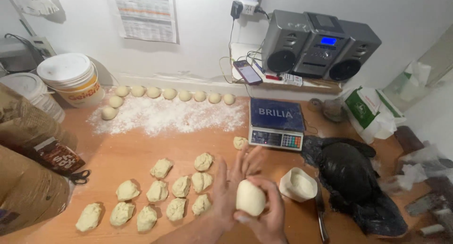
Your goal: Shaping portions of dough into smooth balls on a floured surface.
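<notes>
Dough ball point(250, 197) cupped between left hand point(231, 182) and right hand point(266, 215), both curled around it; rough dough pieces point(158, 191) left of hands, small bowl point(298, 184) just right.

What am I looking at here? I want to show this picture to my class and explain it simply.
The picture comes from a camera worn on a person's head, looking down at their own bare hands. The left hand and right hand cup a smooth dough ball between them. On the wooden table lie rough dough pieces, and farther back a row of rounded balls beside scattered flour. Nearby stand a kitchen scale, a small bowl of flour and a black plastic bag.
</notes>
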